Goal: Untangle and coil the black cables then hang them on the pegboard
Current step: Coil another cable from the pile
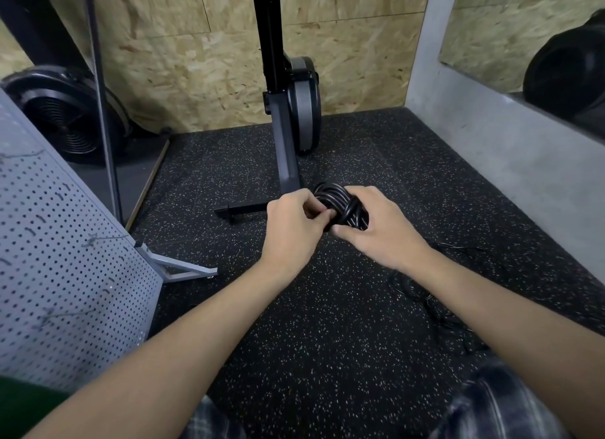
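Note:
A tight coil of black cable (339, 201) is held in front of me above the speckled floor. My right hand (376, 224) grips the coil from the right with its fingers curled round the bundle. My left hand (293, 221) pinches a strand at the coil's left side. More loose black cable (435, 304) lies tangled on the floor under my right forearm. The grey pegboard (65, 258) stands at the left on a metal foot, with several small hooks on it.
A black exercise machine (291, 111) stands upright against the chipboard wall, its base bar (242, 209) just left of my hands. A black fan (65, 118) sits at the back left. A concrete ledge (507, 150) runs along the right.

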A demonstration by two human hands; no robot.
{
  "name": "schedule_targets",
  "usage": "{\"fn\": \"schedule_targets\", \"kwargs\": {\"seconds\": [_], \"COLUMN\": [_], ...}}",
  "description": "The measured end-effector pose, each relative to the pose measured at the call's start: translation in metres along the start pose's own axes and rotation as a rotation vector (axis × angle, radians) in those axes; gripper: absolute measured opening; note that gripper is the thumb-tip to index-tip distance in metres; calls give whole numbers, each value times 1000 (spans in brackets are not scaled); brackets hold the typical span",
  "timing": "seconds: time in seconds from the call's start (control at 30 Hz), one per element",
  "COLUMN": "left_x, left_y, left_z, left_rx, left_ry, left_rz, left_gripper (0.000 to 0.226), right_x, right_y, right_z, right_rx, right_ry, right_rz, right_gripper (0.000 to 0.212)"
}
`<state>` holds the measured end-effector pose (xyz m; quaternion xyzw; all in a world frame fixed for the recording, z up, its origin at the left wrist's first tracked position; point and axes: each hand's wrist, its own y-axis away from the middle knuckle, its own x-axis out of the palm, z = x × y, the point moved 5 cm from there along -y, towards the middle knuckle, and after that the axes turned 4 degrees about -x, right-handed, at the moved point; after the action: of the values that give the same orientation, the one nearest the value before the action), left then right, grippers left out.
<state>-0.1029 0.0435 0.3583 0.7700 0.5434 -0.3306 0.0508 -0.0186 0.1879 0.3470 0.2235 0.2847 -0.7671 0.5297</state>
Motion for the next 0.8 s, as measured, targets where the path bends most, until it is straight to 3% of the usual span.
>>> {"fn": "schedule_targets", "kwargs": {"seconds": [0.07,0.2,0.37,0.53,0.63,0.7,0.8], "left_x": [1,7,2,-2,10,17,14], "left_y": [-1,4,-4,-6,-4,-2,-3], "left_z": [0,4,10,17,22,30,37], "left_rx": [74,223,256,300,295,280,297], "left_ry": [33,58,105,-34,-94,-138,-196], "left_rz": [50,269,192,134,424,592,588], "left_gripper": [6,35,17,55,80,75,69], "right_x": [-5,-14,-6,-3,15,25,24], "right_y": [-1,0,5,3,9,11,10], "right_z": [-4,-16,-14,-14,-10,-12,-14], "right_rx": [52,136,68,47,25,23,41], "right_ry": [-58,-82,-55,-71,14,60,89], "right_rz": [-52,-85,8,79,270,340,317], "right_gripper": [56,56,59,63,60,62,68]}}
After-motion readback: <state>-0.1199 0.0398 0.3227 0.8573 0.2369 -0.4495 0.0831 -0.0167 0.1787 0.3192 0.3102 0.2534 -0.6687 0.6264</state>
